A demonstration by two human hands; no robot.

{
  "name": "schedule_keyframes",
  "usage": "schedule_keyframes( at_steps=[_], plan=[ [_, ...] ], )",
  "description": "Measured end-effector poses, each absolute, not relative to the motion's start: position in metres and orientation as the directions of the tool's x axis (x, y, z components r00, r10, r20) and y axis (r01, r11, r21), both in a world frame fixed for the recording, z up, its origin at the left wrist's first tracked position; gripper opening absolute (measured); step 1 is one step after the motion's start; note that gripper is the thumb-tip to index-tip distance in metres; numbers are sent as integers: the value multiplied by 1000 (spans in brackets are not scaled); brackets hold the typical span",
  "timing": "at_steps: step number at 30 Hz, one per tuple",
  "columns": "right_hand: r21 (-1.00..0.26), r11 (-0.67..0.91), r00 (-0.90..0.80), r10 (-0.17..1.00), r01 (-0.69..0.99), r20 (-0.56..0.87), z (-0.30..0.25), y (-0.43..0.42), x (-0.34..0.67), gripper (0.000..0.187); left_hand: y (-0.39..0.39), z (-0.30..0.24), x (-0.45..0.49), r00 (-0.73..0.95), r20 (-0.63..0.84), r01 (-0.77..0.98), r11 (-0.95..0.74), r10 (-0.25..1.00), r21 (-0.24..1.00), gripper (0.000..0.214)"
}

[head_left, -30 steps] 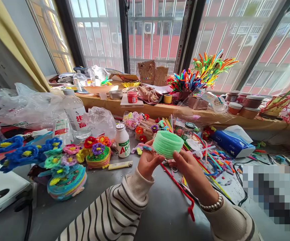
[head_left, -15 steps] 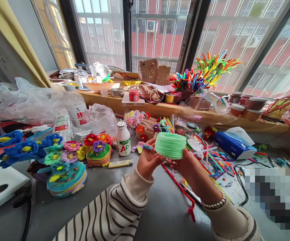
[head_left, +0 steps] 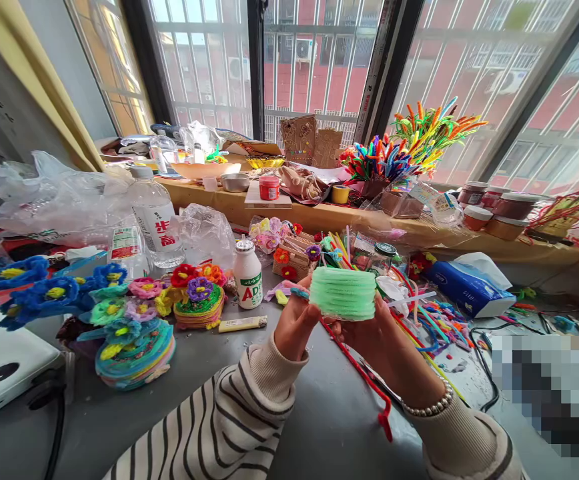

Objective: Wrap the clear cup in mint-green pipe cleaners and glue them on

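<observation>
A light green coil of pipe cleaner (head_left: pixel 343 293), stacked in rings like a small drum, is held up above the grey table. My left hand (head_left: pixel 293 328) grips its left side, thumb in front. My right hand (head_left: pixel 369 333) holds its right side and lower edge, with some fingers hidden behind or beneath it. A red pipe cleaner (head_left: pixel 362 373) lies on the table below, beside scissors (head_left: pixel 377 381) partly covered by my right forearm. Left of my hands are a yellow lighter (head_left: pixel 242 324) and a white bottle (head_left: pixel 248 277).
Pipe-cleaner flowers on round bases (head_left: pixel 134 357) stand at the left, near a water bottle (head_left: pixel 155 223). A tissue pack (head_left: pixel 464 287) and loose pipe cleaner pieces (head_left: pixel 439 327) lie right. Paint jars (head_left: pixel 509 217) and a bunch of pipe cleaners (head_left: pixel 384 163) line the sill.
The green coil has tilted slightly, showing more of its side and less of its top. Both hands still hold it, and the view has shifted a little.
</observation>
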State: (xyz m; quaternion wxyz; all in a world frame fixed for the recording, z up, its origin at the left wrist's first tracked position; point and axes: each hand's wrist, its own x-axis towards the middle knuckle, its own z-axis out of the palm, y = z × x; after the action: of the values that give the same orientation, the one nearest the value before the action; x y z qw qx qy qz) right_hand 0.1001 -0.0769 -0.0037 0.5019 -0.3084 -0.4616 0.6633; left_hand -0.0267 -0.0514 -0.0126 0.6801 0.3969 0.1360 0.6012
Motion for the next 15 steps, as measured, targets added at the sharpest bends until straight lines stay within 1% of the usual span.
schedule_keyframes(
  at_steps=[3,6,9,11,15],
  plan=[
    [-928,-50,-288,955,-370,64,-3,-77,100,46,-51,-14,-27,250,277,-715,-17,928,699,46],
    [-917,-49,-251,966,-396,57,-1,-77,100,44,-51,-17,-28,250,266,-733,2,931,680,36],
    [-908,-65,-255,966,-414,47,-3,-75,101,43,-51,-18,-30,248,252,-754,23,936,656,28],
    [-924,-27,-243,967,-381,72,-6,-74,102,40,-50,-19,-32,273,223,-754,64,936,653,29],
    [-956,58,-225,966,-287,127,-11,-73,103,36,-47,-21,-34,374,167,-740,185,912,647,38]
  ],
)
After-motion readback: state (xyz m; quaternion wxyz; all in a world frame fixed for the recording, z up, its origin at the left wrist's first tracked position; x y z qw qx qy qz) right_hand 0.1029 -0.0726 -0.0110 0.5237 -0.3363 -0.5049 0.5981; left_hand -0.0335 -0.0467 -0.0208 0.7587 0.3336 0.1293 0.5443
